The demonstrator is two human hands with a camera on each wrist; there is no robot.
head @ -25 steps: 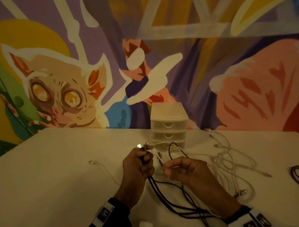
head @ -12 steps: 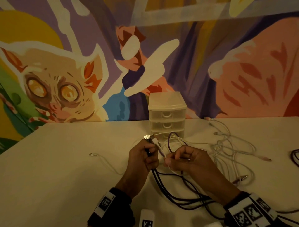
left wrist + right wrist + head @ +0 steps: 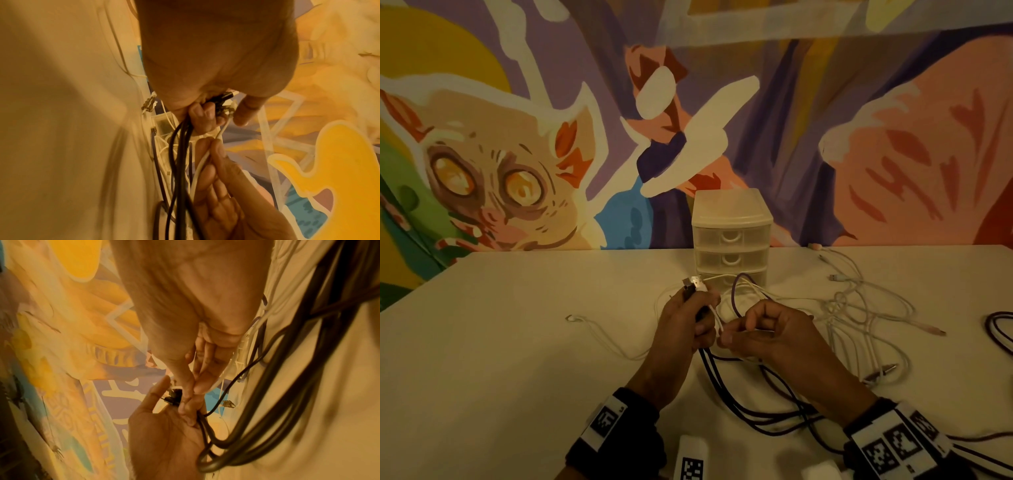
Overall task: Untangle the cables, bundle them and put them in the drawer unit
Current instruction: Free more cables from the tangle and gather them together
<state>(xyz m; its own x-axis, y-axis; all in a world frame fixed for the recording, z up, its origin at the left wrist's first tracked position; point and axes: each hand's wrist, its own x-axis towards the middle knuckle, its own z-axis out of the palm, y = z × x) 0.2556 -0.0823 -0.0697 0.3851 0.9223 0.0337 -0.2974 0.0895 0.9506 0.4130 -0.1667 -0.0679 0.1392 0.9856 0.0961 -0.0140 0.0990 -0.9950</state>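
Observation:
My left hand (image 3: 690,317) grips a bunch of cable ends, dark cables (image 3: 726,394) and a white cable (image 3: 717,317), with the plugs (image 3: 693,283) sticking up above the fist. In the left wrist view the left hand (image 3: 207,113) curls round the dark cables (image 3: 179,154). My right hand (image 3: 760,334) pinches the white cable (image 3: 202,160) just below the left fist. The dark cables loop down over the white table (image 3: 500,359) toward me. A small white three-drawer unit (image 3: 731,236) stands behind the hands, all drawers closed.
A loose tangle of white cables (image 3: 859,308) lies right of the hands, with a metal plug (image 3: 881,373) at its near end. One thin white cable (image 3: 599,334) trails to the left. A dark cable loop (image 3: 998,329) lies at the right edge. A painted mural wall (image 3: 517,154) backs the table.
Both hands have shifted slightly away from me toward the drawer unit. The left fist keeps its grip; the right fingers have slid closer along the white cable to the left hand.

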